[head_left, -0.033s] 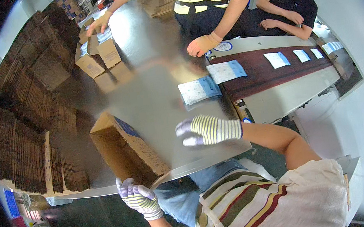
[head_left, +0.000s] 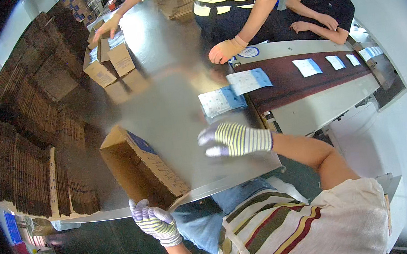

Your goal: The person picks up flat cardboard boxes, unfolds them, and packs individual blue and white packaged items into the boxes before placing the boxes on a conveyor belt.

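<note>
An open, bare-inside cardboard box (head_left: 163, 169) stands on the metal table at its near edge. My left hand (head_left: 155, 224), in a striped glove with purple fingertips, grips the box's near end. In a matching glove, my right hand (head_left: 235, 138) is over the table to the right of the box, fingers apart and holding nothing, slightly blurred. Just beyond it lies a small stack of white-and-blue packets (head_left: 218, 103). Another white-and-blue packet (head_left: 248, 81) slides off the belt's end, partly over that stack.
A dark red conveyor belt (head_left: 286, 85) carries more packets in from the right. Flattened cartons (head_left: 28, 177) are piled along the left. Filled boxes (head_left: 111, 64) stand at the far left, by a co-worker's outstretched hand (head_left: 108, 27). Another person sits behind the belt.
The packets on the belt have shifted left, the leading one further over the stack. My right hand has moved slightly away from me. The co-worker's far hand has moved slightly left.
</note>
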Tool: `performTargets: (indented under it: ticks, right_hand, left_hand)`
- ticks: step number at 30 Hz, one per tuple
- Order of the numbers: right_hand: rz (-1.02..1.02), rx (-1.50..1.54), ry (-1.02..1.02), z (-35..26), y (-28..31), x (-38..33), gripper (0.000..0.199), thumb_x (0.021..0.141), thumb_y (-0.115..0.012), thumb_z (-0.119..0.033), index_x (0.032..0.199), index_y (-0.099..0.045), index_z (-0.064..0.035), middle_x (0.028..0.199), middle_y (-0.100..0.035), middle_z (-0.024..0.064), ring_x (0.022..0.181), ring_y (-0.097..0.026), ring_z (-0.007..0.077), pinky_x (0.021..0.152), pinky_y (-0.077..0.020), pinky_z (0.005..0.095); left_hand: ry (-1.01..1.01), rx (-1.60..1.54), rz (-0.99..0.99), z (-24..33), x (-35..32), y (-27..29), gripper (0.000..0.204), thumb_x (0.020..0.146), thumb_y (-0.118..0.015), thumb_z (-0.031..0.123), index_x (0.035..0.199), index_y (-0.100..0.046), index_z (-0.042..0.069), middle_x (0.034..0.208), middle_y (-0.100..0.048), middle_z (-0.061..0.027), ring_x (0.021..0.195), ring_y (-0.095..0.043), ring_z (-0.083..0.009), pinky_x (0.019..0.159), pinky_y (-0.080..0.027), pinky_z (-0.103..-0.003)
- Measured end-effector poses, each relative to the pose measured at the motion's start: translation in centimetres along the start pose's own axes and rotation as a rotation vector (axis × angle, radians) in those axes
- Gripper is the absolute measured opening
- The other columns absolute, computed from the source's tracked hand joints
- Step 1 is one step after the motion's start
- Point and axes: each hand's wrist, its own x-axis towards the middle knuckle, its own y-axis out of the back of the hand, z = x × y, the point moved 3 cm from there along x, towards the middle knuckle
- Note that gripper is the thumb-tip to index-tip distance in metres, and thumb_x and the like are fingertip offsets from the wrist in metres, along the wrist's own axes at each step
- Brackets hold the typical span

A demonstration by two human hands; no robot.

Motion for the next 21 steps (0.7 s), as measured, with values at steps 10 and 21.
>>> performTargets:
  ticks: [10,21]
  right_hand:
    - [0.175,-0.311,-0.419,14.3,15.2,-3.2,0.027,0.091,-0.055,-0.023,0.105,-0.062,-0.0015,0.097,-0.065,0.0178,0.095,-0.061,0.0306,0.086,-0.0464,0.0369]
    - [-0.239,-0.432,-0.442,19.6,14.7,2.7,0.035,0.084,-0.061,-0.023,0.112,-0.06,-0.0027,0.104,-0.065,0.0158,0.098,-0.061,0.0307,0.087,-0.0474,0.0389]
  left_hand:
    - [0.005,0.017,-0.001,1.0,0.8,0.0,0.011,0.082,-0.041,0.008,0.071,-0.039,0.008,0.073,-0.047,-0.0098,0.077,-0.052,-0.0271,0.099,-0.039,-0.055]
    - [0.021,0.01,-0.005,0.1,0.4,0.2,0.01,0.078,-0.042,0.008,0.069,-0.039,0.008,0.069,-0.046,-0.0097,0.075,-0.053,-0.0273,0.099,-0.038,-0.053]
